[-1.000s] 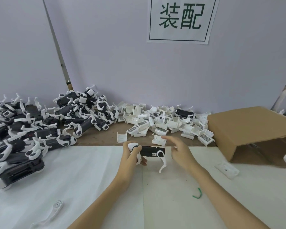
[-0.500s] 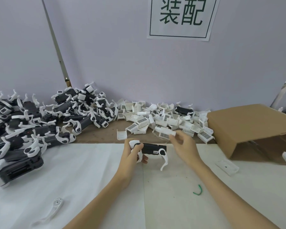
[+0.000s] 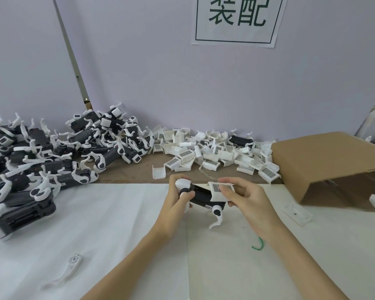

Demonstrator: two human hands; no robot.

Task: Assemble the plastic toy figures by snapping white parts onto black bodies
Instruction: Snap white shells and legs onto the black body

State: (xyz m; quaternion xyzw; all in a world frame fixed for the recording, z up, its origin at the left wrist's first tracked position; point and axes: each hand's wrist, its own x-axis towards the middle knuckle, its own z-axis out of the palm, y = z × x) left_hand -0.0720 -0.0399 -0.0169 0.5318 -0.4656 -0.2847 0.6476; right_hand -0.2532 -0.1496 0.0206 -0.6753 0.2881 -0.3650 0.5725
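Right now the left hand (image 3: 178,200) has its fingers curled round one end of a black body (image 3: 201,194), held just above the counter (image 3: 117,234). The right hand (image 3: 245,198) pinches a white part (image 3: 220,191) set against the top of that body. Behind them lies a heap of white parts (image 3: 214,152), and finished figures (image 3: 41,165) are piled at the left.

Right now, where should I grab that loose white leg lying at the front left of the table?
Take the white leg by its thin curved shank, from above, thumb and finger on its two long edges. It lies flat on the white sheet with nothing touching it, so the narrow middle pinches more easily than the round hub end.
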